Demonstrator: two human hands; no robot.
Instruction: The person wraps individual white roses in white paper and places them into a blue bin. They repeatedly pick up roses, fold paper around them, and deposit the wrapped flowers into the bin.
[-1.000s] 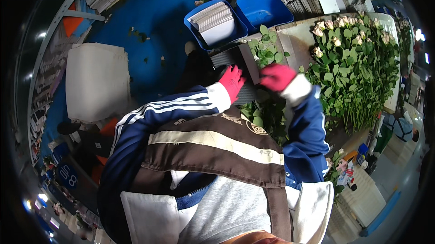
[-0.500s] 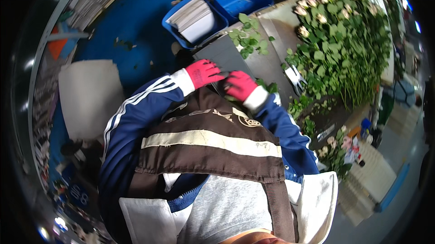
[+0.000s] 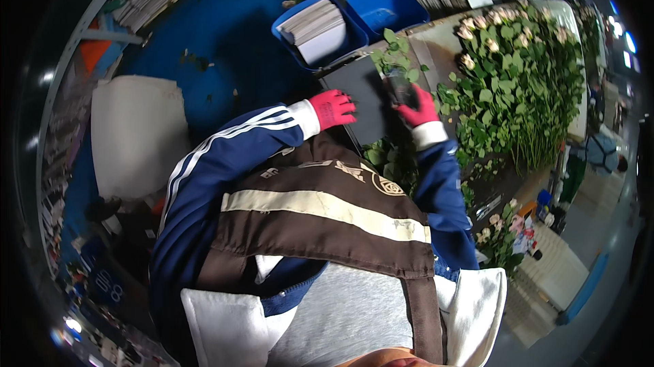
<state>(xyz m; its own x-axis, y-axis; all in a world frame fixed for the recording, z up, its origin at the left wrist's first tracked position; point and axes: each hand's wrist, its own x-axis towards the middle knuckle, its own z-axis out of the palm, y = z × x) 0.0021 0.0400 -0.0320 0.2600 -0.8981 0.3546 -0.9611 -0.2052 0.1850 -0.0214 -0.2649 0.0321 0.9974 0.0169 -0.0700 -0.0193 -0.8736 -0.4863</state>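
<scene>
At the far left stands a large pale sheet. Further right, a blue bin holds a stack of light cards. Nearer the body, the person's left hand, in a pink glove, lies with its fingers extended and slightly apart on the left part of a dark grey panel. Leafy cuttings lie beyond the panel's right side. The right hand is curled just beside that side — blur and a dark shape at its fingers leave its grip impossible to tell. Rightmost — a broad spread of pale roses.
</scene>
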